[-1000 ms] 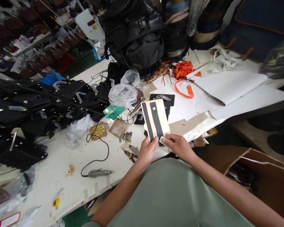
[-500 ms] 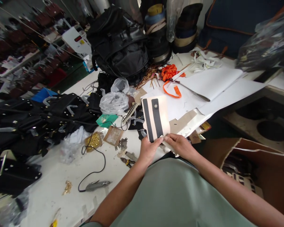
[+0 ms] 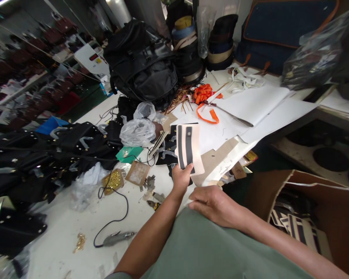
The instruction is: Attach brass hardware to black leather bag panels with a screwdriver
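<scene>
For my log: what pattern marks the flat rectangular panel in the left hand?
Pale panel with two dark stripes; best in head view.

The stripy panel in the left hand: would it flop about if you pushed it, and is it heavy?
The stripy panel is probably fairly stiff: the left hand holds it near its lower end, yet the rest looks nearly flat. It's likely light, because it looks thin and just one hand has hold of it.

White table, corded grey tool
</scene>
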The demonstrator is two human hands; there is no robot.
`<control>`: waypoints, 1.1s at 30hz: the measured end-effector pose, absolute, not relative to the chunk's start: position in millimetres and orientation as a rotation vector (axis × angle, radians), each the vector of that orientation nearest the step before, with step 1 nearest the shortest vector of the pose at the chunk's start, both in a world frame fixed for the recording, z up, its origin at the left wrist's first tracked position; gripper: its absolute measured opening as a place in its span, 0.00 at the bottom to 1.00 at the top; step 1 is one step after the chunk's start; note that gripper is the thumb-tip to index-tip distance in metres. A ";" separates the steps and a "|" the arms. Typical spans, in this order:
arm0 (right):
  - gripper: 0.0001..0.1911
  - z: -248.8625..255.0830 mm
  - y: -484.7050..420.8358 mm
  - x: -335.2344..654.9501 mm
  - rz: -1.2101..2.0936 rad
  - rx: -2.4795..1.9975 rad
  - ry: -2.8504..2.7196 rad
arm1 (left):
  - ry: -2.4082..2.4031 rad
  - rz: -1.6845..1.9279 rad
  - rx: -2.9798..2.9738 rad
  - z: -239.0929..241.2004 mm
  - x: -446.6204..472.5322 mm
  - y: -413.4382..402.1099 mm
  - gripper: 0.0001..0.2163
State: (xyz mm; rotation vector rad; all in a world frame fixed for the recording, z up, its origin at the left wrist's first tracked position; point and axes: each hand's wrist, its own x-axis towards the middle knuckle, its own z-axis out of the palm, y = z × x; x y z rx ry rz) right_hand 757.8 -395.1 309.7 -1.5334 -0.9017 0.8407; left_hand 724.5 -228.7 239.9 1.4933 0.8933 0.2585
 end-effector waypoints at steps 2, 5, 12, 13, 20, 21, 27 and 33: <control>0.17 306.4 -397.4 772.2 0.715 -1.622 -0.618 | 0.869 0.230 1.464 237.7 724.1 -221.6 0.17; 0.19 287.7 -404.4 805.4 0.467 -1.718 -0.250 | 0.751 0.135 1.412 241.0 715.2 -224.5 0.19; 0.23 273.2 -409.1 819.5 0.748 -1.555 -0.117 | 0.496 -0.231 1.584 257.8 693.8 -227.5 0.21; 0.22 273.5 -408.0 816.3 0.742 -1.569 -0.134 | 0.493 -0.254 1.639 260.6 693.8 -222.6 0.21; 0.21 275.3 -401.1 804.8 0.685 -1.621 -0.178 | 0.547 0.086 1.521 285.7 720.0 -200.9 0.19; 0.22 276.0 -400.3 804.3 0.685 -1.629 -0.193 | 0.537 0.081 1.415 289.1 726.5 -201.8 0.20; 0.21 276.8 -402.0 806.0 0.550 -1.708 -0.211 | 0.466 0.020 1.322 299.0 754.9 -205.8 0.20; 0.18 289.7 -408.1 805.6 0.132 -1.759 -0.262 | 0.399 0.064 1.617 300.8 757.8 -208.1 0.19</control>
